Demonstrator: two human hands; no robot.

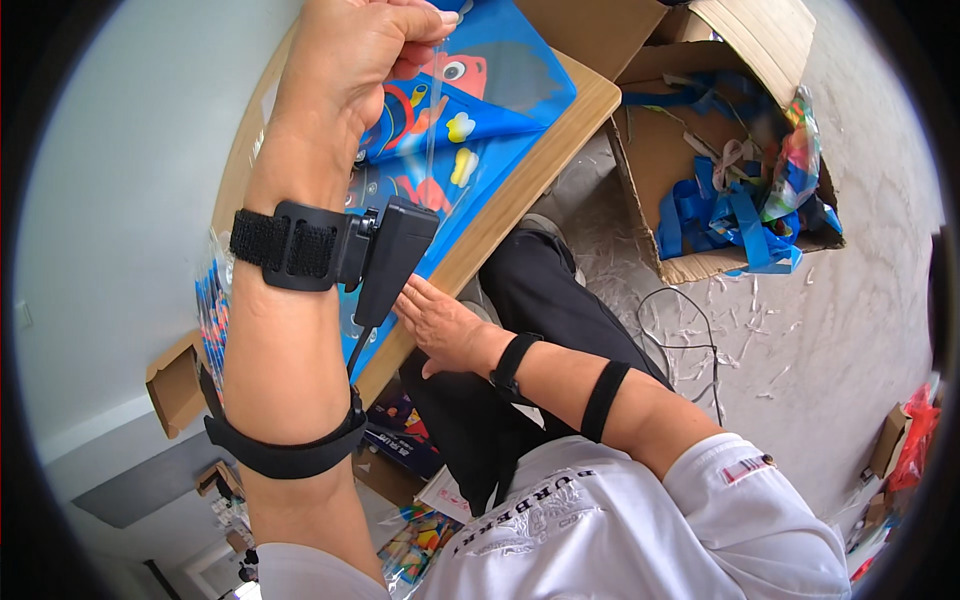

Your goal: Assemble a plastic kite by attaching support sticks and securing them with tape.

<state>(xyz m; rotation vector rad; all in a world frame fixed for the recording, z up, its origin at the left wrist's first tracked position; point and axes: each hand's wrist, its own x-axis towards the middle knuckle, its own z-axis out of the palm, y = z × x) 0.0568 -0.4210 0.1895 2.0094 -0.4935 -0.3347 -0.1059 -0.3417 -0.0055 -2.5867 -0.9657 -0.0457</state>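
Observation:
A blue plastic sheet (505, 130) printed with a cartoon sea creature and yellow-white shapes lies folded over on the wooden table (480, 245). My left hand (350, 55) is raised above its far part, thumb and fingers pinched on a thin clear plastic strip (432, 130). The strip hangs down across the print. My right hand (440, 325) rests with fingers stretched out at the table's near edge, fingertips on or beside the sheet's border; it holds nothing. My left forearm and the black device strapped to it hide part of the sheet.
An open cardboard box (640, 190) with blue plastic scraps stands right of the table. Clear strip offcuts (745, 310) and a black cable (715, 350) lie on the floor. A stack of colourful printed pieces (212, 310) is left of my forearm, beside a small carton (178, 385).

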